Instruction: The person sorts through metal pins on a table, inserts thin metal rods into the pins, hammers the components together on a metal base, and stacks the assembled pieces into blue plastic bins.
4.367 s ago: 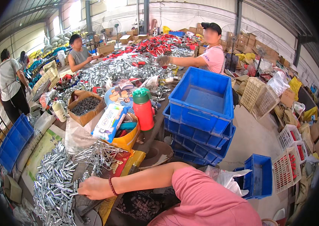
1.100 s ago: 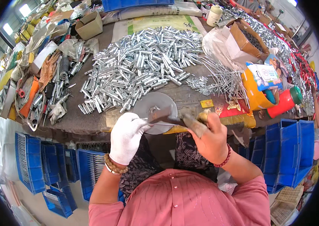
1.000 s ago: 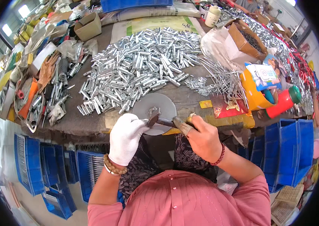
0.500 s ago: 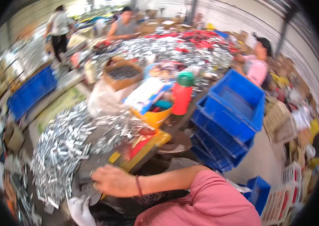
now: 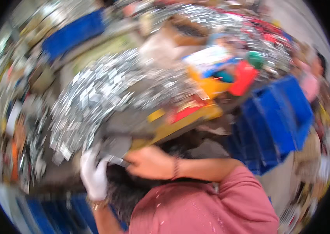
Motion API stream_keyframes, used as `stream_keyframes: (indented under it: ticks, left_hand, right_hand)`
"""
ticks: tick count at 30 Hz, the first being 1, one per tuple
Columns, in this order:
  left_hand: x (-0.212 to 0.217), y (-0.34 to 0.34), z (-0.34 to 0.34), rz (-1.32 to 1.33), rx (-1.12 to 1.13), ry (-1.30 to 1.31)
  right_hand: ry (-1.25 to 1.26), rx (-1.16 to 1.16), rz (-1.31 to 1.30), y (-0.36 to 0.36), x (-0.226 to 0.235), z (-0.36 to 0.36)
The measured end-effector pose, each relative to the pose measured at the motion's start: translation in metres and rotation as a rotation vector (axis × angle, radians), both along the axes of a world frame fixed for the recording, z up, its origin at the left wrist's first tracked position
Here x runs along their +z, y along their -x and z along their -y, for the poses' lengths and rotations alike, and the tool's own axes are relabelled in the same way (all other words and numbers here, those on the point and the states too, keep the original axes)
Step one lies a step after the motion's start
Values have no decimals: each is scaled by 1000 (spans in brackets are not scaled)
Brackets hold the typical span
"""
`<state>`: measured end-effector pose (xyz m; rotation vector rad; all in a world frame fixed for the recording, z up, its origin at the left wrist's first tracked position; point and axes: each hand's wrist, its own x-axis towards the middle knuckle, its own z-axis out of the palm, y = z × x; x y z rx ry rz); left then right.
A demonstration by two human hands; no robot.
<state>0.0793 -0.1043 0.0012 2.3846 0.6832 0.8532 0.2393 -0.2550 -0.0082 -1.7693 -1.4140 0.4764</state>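
Note:
My left hand (image 5: 93,173), in a white glove, is at the table's near edge beside a heap of flat silvery metal strips (image 5: 91,91). Its thumb stands apart from its fingers, though motion smears them. To its right my bare right hand (image 5: 149,162) is closed, with a short shiny metal strip (image 5: 116,160) at its fingertips. The strip's other end comes close to my left thumb; whether they touch is unclear. Just beyond both hands lies a blurred grey flat piece (image 5: 116,146) on the dark tabletop.
A yellow bar-like edge (image 5: 180,126) runs along the table. Further back stand an orange container (image 5: 208,86), a red bottle with a green cap (image 5: 243,78) and a cardboard box (image 5: 182,33). Stacked blue crates (image 5: 278,117) are at right. Another person (image 5: 309,78) is beyond them.
The view has swung down and left, so the scene sits further right and higher. My left hand has come up into fuller view, closer to my right. A strip now shows at my right fingertips.

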Motion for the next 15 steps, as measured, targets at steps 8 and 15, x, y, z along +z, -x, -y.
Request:
stream_keyframes:
  ticks: [8, 15]
  left_hand:
    - [-27, 14, 53, 231, 239, 730]
    - [-23, 24, 58, 422, 198, 1035]
  right_hand:
    - [372, 79, -646, 7, 11, 9]
    - [345, 50, -692, 32, 8, 12]
